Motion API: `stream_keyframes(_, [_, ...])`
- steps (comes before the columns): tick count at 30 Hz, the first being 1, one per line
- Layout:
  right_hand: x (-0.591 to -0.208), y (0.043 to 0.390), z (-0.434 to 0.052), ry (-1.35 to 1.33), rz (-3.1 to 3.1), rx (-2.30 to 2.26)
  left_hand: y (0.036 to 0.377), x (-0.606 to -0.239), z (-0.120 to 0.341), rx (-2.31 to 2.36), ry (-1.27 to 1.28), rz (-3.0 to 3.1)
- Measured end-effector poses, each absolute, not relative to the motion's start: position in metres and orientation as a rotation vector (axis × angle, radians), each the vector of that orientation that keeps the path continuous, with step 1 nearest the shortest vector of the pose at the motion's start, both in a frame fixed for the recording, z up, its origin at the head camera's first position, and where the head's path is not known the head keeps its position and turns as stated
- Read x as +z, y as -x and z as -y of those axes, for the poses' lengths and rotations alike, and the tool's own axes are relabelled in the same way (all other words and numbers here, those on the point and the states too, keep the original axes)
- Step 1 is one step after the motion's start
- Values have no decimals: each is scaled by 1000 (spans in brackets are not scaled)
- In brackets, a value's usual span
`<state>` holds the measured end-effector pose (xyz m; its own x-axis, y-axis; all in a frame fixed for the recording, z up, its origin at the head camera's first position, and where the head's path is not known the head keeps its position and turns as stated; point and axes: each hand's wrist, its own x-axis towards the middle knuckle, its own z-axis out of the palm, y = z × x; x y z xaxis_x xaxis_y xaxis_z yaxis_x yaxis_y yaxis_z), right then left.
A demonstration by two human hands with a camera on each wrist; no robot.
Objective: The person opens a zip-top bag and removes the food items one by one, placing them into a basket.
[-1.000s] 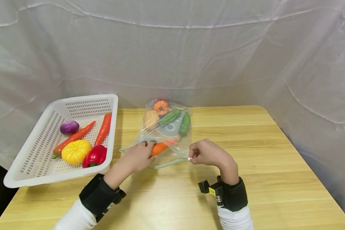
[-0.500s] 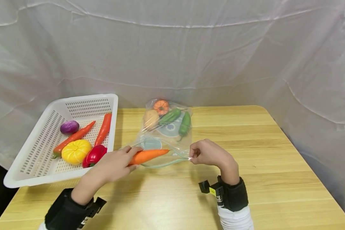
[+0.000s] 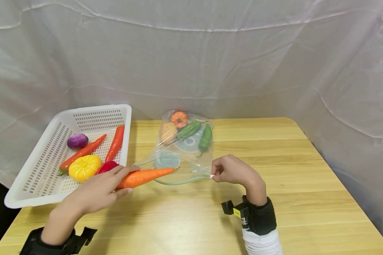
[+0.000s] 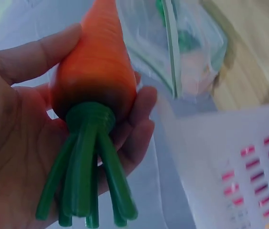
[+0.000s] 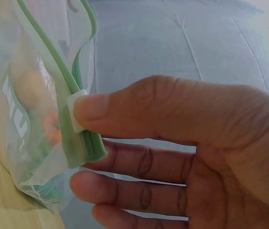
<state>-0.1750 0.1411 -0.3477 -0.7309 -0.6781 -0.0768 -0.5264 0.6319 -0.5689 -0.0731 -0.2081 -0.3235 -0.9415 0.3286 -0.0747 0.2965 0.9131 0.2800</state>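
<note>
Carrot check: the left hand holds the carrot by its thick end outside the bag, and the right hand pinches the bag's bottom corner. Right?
Not quite. The right hand pinches the bag at its zip slider by the open mouth, as the right wrist view shows. The left hand does hold the carrot outside it.

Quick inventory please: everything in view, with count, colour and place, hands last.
Table: 1, light wood, under everything.
Basket: 1, white, table's left.
Onion: 1, purple, in basket.
Chillies: 2, red-orange, in basket.
Yellow pumpkin: 1, in basket.
Pepper: 1, red, in basket, partly hidden.
Bag: 1, clear, green zip, table centre, mouth open.
Small pumpkin: 1, orange, in bag.
Potato: 1, tan, in bag.
Green chillies: 2, in bag.
Carrot: 1, orange, outside the bag mouth.
Left hand: holds carrot.
Right hand: pinches bag's zip.
</note>
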Motion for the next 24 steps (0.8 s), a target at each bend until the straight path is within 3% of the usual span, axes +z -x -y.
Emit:
stream_keyframes(16, [-348, 175, -141, 977, -2572, -764, 65, -327, 270, 495, -323, -3105])
stream_keyframes(24, [-349, 175, -141, 976, -2571, -768, 74, -340, 296, 593, -438, -3218])
